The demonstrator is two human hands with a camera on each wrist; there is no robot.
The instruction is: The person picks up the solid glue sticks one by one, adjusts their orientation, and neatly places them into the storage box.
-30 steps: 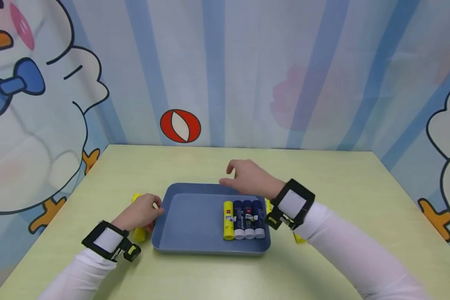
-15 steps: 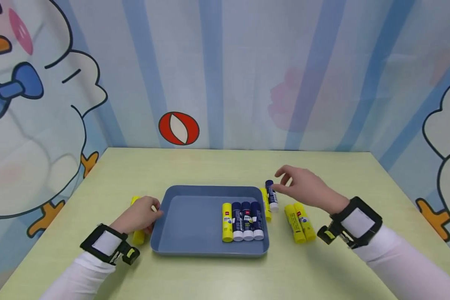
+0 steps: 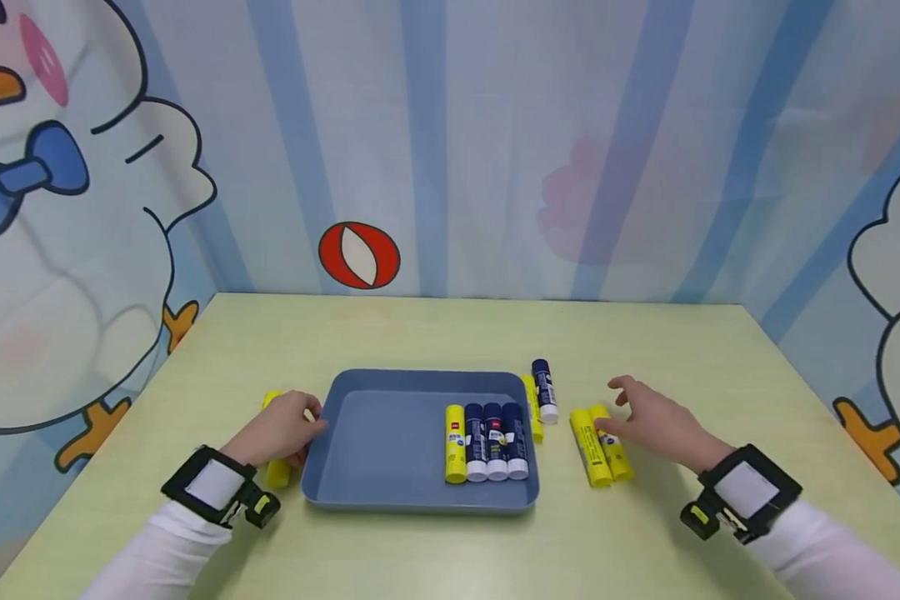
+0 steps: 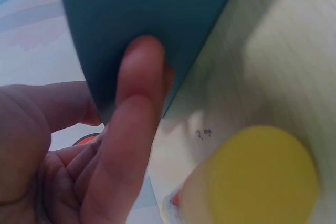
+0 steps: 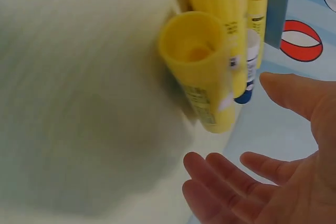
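Observation:
A grey-blue tray (image 3: 382, 446) lies on the table, holding one yellow glue stick (image 3: 455, 446) and several navy ones (image 3: 496, 442) in a row at its right side. My left hand (image 3: 281, 427) grips the tray's left rim, thumb and fingers on either side of its wall (image 4: 147, 9) in the left wrist view. Under that hand, a yellow glue stick (image 3: 277, 473) is partly hidden. My right hand (image 3: 663, 425) hovers with spread, bent fingers and holds nothing. Its thumb overlaps one of two yellow glue sticks (image 3: 591, 450) lying side by side; the right wrist view shows their ends (image 5: 194, 38).
Against the tray's right edge lies another yellow glue stick (image 3: 532, 408), with a navy glue stick (image 3: 544, 392) beside it. The pale table (image 3: 435, 558) meets a cartoon-printed backdrop (image 3: 487, 150) along its far edge.
My right hand has swung from over the tray's back right corner, past the navy glue stick, to the pair of yellow ones on the right. My left hand stays at the tray rim.

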